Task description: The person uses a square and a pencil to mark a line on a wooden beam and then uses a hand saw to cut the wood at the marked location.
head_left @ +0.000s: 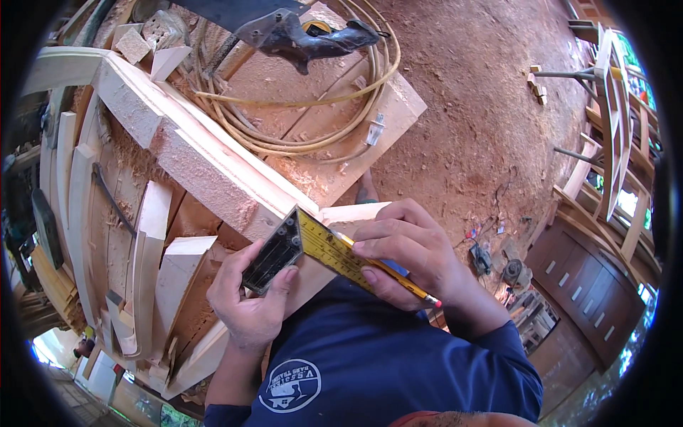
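Observation:
My left hand (245, 302) is closed around the black stock of a try square (333, 250), thumb on one side and fingers on the other. Its yellow marked blade lies across the end of a pale wooden piece (307, 290) close to my body. In my right hand (413, 252) is a yellow pencil (405, 283) with a pink eraser, pinched between thumb and fingers. The pencil runs along the blade's edge, its point end toward the wood. My right thumb rests by the blade's far end.
A long, thick wooden beam (206, 165) crosses the sawdust-covered bench. Behind it lie a coiled tan cord (245, 135) with a plug (376, 130) and a dark power tool (299, 39). Several curved wooden pieces (146, 263) crowd the left. A brown drawer cabinet (587, 285) stands at right.

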`<state>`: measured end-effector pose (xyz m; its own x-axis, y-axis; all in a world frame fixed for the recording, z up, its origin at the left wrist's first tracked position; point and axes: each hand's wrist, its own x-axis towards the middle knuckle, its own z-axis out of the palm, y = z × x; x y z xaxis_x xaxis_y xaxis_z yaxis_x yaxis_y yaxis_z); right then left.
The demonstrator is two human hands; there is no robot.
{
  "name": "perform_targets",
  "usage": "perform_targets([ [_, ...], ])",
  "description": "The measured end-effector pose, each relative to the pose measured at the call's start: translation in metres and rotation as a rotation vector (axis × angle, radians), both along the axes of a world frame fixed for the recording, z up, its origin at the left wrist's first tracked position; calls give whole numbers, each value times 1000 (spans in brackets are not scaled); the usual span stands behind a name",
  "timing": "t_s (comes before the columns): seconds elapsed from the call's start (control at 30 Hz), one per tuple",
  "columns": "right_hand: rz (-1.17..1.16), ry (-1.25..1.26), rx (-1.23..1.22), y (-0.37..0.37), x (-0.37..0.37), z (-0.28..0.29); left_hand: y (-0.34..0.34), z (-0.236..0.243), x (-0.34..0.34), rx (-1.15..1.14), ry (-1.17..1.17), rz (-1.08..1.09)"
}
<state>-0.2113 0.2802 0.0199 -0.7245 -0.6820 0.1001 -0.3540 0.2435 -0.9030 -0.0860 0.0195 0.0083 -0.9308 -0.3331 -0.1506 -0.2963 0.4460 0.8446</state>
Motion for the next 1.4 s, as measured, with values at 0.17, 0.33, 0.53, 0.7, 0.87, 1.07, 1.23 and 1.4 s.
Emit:
perform_targets([
  [0.17, 0, 0, 6, 0, -1, 0, -1, 0, -2, -36, 3, -29],
  [0.33, -1, -25, 33, -2, -1, 4, 0, 0, -1, -19, 5, -11],
  [0.53, 2, -10, 48, -5, -5, 10, 1, 0, -1, -13, 5, 8],
  [0.7, 24, 30, 51, -6, -6, 10, 0, 0, -3, -44, 8, -5],
  [0.87, 23, 37, 71, -6, -8, 11, 1, 1, -3, -38, 9, -1],
  [1.07, -20, -20, -1, -7, -9, 9, 0, 1, -2, -41, 14, -2],
  [1.23, -165, -296, -92, 10, 1, -3, 1, 3, -5, -27, 11, -9],
  [1.4, -103, -200, -157, 7, -4, -8, 0, 5, -5, -39, 10, -23],
])
